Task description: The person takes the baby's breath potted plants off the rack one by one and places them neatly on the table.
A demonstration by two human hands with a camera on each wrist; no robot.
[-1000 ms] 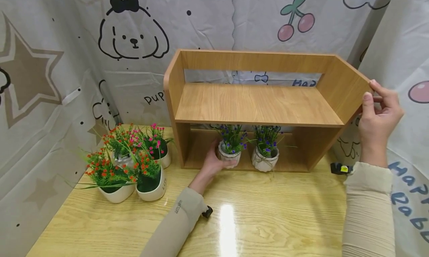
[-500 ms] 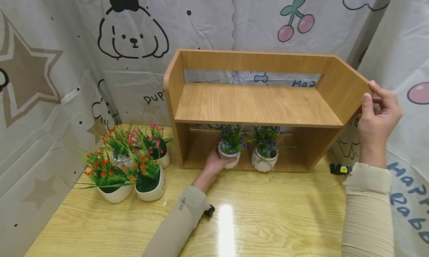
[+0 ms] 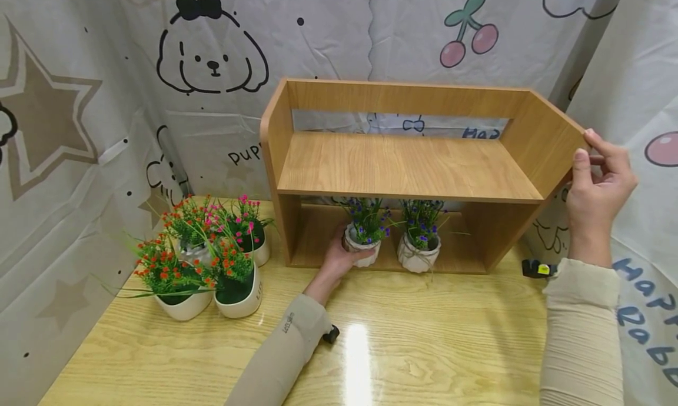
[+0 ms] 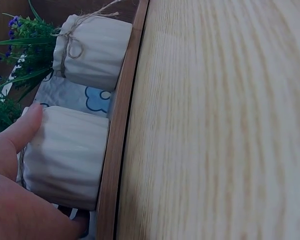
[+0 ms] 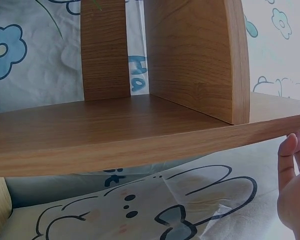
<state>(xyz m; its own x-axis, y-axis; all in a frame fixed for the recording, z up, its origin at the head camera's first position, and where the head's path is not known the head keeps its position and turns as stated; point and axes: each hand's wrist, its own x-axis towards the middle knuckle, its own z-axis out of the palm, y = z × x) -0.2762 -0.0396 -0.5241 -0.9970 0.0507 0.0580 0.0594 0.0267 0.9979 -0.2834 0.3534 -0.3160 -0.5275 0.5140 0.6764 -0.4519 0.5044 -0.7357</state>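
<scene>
My left hand [image 3: 336,259] grips a white flowerpot [image 4: 70,155] of purple flowers [image 3: 368,220] on the lower level of a wooden shelf [image 3: 408,165]. Its thumb lies across the pot's front, near the rim. Close to the right stands a matching flowerpot [image 3: 419,256] with twine tied round it; both pots sit near the shelf's front edge. Up at the shelf's right side panel [image 3: 548,144], my right hand [image 3: 604,188] pinches the panel's edge between thumb and forefinger. The right wrist view shows these fingertips [image 5: 288,144] at the wood's edge.
Several potted plants with red and pink flowers, one in a white pot [image 3: 238,303], stand on the table [image 3: 424,347] left of the shelf. A small black object [image 3: 537,268] lies right of it. Patterned curtain [image 3: 323,47] hangs behind and at both sides.
My left forearm has shifted slightly to the right, with the hand staying on the pot. The right hand keeps its hold on the shelf panel.
</scene>
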